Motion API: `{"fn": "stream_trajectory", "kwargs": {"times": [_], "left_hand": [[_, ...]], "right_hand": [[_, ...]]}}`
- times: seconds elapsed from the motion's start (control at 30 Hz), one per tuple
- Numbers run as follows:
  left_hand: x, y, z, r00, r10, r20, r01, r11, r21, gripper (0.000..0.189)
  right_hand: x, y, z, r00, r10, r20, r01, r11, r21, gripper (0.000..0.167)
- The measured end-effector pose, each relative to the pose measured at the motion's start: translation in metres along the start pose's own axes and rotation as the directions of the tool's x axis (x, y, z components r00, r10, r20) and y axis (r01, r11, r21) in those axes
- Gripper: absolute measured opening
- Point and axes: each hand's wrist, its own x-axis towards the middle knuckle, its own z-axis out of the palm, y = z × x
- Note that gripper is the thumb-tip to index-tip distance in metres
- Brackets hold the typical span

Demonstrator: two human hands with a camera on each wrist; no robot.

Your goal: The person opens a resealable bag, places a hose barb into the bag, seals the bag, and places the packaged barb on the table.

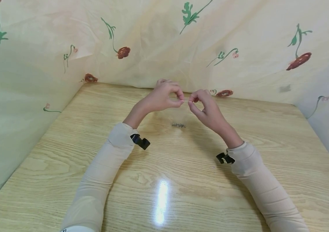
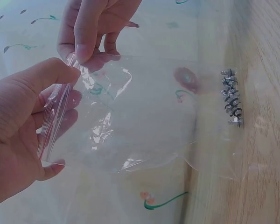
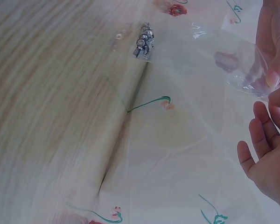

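A clear zip-lock bag [image 2: 140,116] hangs between the two hands, its ridged zip strip [image 2: 59,112] at the top. Small shiny metal pieces, apparently screws with dark rings [image 2: 231,98], lie in a row along the bag's bottom. My left hand [image 1: 164,96] pinches the strip between thumb and fingers. Close beside it, my right hand [image 1: 206,108] pinches the bag's top edge near one corner with thumb and forefinger. In the right wrist view, the other fingers of the right hand [image 3: 268,154] are spread loosely, and the metal pieces [image 3: 143,42] appear at the top.
Beneath the hands is a wood-grain table [image 1: 135,193]. A flower-patterned cloth [image 1: 158,42] hangs along its back and sides. Both forearms wear pale sleeves with black straps [image 1: 140,141] at the wrists.
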Motion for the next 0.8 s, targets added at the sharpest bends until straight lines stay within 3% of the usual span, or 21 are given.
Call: {"fn": "stream_trajectory", "kwargs": {"times": [0.8], "left_hand": [[-0.0011, -0.0039, 0.0003, 1.000, -0.005, -0.019, 0.004, 1.000, -0.011, 0.007]], "right_hand": [[-0.0005, 0.0013, -0.0013, 1.000, 0.018, -0.019, -0.018, 1.000, 0.001, 0.005]]}}
